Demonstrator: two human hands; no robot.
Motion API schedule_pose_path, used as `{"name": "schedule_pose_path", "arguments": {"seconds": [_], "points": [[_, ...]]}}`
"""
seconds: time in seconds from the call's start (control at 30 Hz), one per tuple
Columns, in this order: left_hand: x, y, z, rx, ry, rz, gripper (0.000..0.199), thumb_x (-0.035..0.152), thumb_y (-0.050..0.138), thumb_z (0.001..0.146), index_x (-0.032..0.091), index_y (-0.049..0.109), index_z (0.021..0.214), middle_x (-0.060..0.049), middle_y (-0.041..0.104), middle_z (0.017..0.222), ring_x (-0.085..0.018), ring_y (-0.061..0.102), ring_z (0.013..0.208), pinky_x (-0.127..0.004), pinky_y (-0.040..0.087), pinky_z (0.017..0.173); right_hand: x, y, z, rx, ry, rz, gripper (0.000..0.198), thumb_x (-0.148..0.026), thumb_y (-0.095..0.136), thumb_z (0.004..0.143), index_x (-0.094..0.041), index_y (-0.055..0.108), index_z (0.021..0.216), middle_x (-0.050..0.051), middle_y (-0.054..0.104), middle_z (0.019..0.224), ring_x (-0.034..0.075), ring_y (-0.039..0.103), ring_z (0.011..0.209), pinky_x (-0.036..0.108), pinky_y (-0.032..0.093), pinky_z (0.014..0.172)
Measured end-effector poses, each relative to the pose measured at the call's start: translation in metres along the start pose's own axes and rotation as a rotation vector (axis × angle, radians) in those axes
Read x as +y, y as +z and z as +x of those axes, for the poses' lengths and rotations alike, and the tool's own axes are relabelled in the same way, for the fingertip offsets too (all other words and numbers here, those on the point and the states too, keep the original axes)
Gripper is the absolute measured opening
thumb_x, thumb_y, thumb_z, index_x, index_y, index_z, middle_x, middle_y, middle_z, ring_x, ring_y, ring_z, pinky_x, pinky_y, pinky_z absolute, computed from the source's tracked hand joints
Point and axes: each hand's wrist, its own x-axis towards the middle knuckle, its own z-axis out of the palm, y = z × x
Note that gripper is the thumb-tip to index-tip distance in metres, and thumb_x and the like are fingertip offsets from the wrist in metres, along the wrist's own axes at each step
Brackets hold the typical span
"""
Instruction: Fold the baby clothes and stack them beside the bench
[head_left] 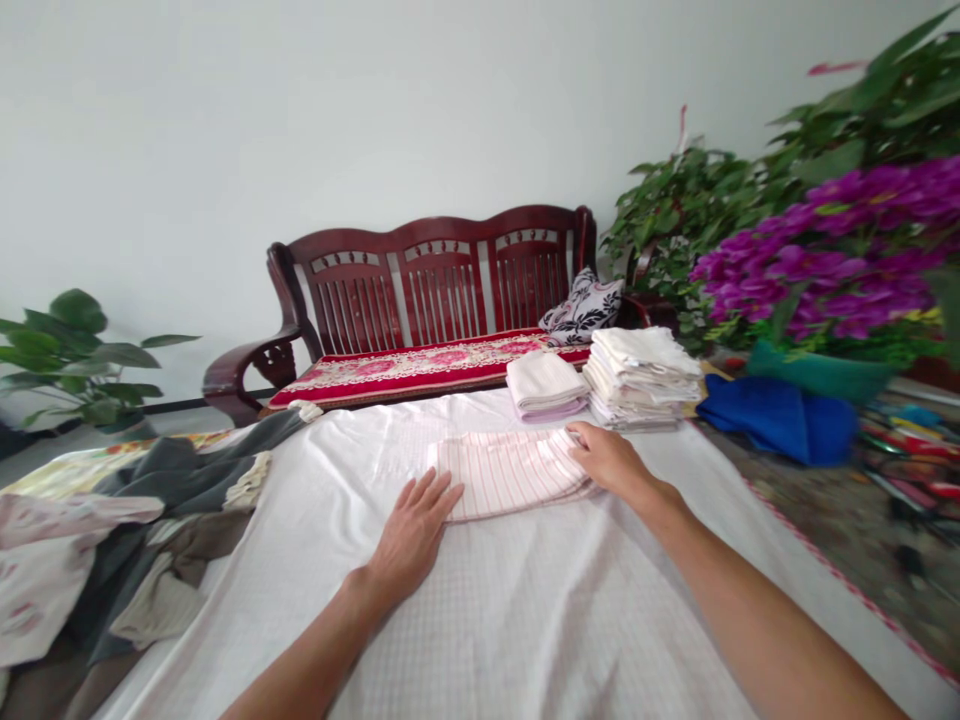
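Note:
A pink-and-white striped garment (510, 475), folded into a long flat shape, lies on the white cloth (465, 620) in front of me. My left hand (416, 520) rests flat at its left end, fingers spread over the edge. At the right end, my right hand (611, 462) pinches the garment's upper corner between thumb and fingers. Just behind the garment sits a small folded stack (547, 385), cream on top and pale lilac below. Beside that rises a taller pile of folded cream cloths (641, 375).
Unfolded clothes (172, 520) in grey, brown and pink lie heaped on the left. A wooden bench (427, 280) with a red runner and a patterned cushion (585, 305) stands behind. Purple flowers (840, 250) and a blue cloth (780, 415) are at the right.

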Motion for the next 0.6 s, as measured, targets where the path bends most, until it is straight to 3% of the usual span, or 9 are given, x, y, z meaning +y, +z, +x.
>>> {"name": "schedule_pose_path", "arguments": {"seconds": [0.33,0.5,0.6], "points": [[0.001,-0.002,-0.002,-0.056,0.031,0.009,0.055,0.024,0.044,0.099,0.03,0.038,0.153,-0.003,0.037,0.161,-0.027,0.028,0.15,-0.05,0.029,0.12,-0.002,-0.004,-0.003,-0.038,-0.002,-0.074,0.048,-0.017,0.054,0.082,-0.019,0.058,0.131,0.009,0.073,0.112,0.025,0.066,0.102,0.03,0.039,0.076],[0.005,-0.005,-0.002,-0.097,0.006,-0.001,0.056,0.036,0.048,0.099,0.037,0.034,0.154,-0.004,0.032,0.163,-0.029,0.025,0.151,-0.054,0.028,0.12,0.003,-0.008,-0.003,-0.069,-0.034,-0.163,0.037,-0.015,0.052,0.082,-0.019,0.063,0.117,0.01,0.072,0.107,0.025,0.067,0.095,0.031,0.04,0.07],[0.007,-0.009,-0.003,-0.101,-0.003,-0.02,0.055,0.042,0.048,0.1,0.038,0.035,0.153,-0.004,0.032,0.163,-0.03,0.024,0.151,-0.057,0.028,0.118,-0.001,-0.013,-0.005,-0.001,-0.037,-0.257,0.035,-0.014,0.049,0.085,-0.017,0.064,0.117,0.014,0.069,0.113,0.027,0.066,0.101,0.032,0.043,0.075]]}}
